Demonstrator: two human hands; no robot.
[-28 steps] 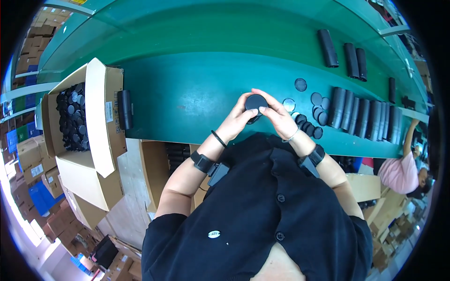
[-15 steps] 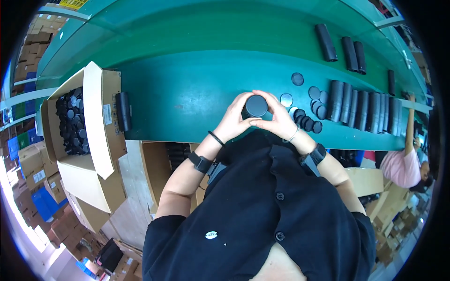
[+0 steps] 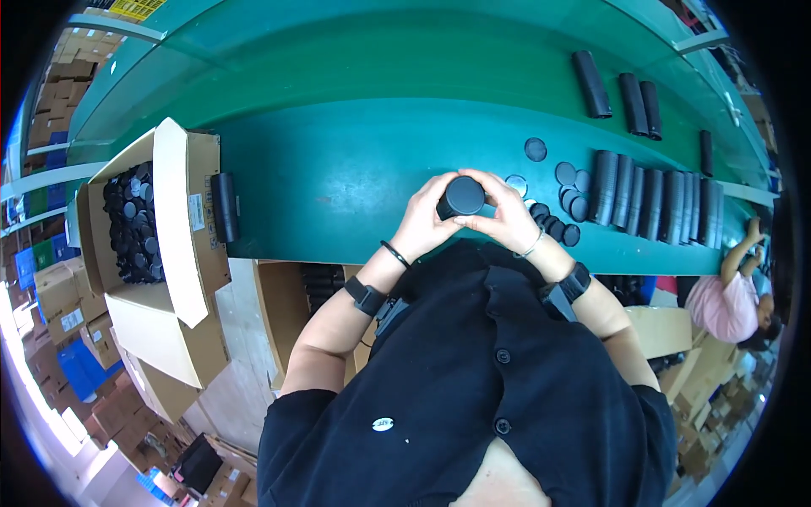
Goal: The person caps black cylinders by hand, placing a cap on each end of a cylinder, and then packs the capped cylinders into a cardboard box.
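Observation:
Both of my hands are closed around a black cylinder (image 3: 465,196) with a flat round top facing up. My left hand (image 3: 424,213) grips its left side, and my right hand (image 3: 509,213) wraps its right side. The thumbs meet at the near side. The cylinder's lower part is hidden by its top and my fingers. Just right of my right hand lie loose black round caps (image 3: 536,149), some overlapping in a short row, and a pale disc (image 3: 517,185).
Black cylinders (image 3: 627,193) lie side by side at the right of the green table (image 3: 338,169), with several more on the strip behind. At the left, another cylinder (image 3: 224,208) lies by an open carton (image 3: 175,224) of black caps. A co-worker in pink (image 3: 725,304) is at far right.
My hands and the cylinder stay together, with only a slight shift in view. At far right, the co-worker's arm has come down and bent.

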